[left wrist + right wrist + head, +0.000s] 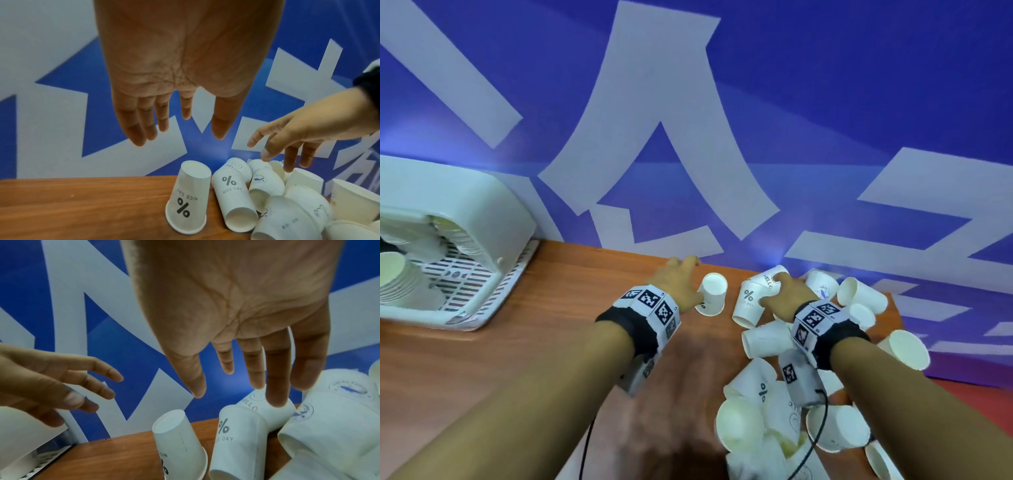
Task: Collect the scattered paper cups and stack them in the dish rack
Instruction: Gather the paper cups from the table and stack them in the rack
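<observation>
A: While both hands hover over the pile, log the grip state. Left hand (180, 68): fingers straight and spread, nothing held, above the upside-down cup (188, 196) that stands alone on the desk (82, 203). Right hand (236, 305): fingers extended and apart, nothing held; one fingertip overlaps the "HELLO" cup (265, 407) in the wrist view, contact cannot be confirmed.

B: Location of the task items?

A: Loose cups (784, 404) lie heaped on the desk from about 12 o'clock to 5 o'clock of the right hand, most on their sides, some mouth-up. Dish rack (482, 219) sits well apart at roughly 10 o'clock of the left hand, with stacks (400, 281) already in it.

B: Handling estimate?

A: Judgement only: thin paper, very light, walls crush easily, smooth outside so slightly slippery. The rolled rim and the base disc look like the stiff parts. Take hold around the wall near the base of the inverted cup, light pinch, thumb opposite fingers. Sideways cups will likely roll if nudged; approach from above, not from the side.

B: Nesting?

A: Tapered, so they should slide into each other; align mouths first.
</observation>
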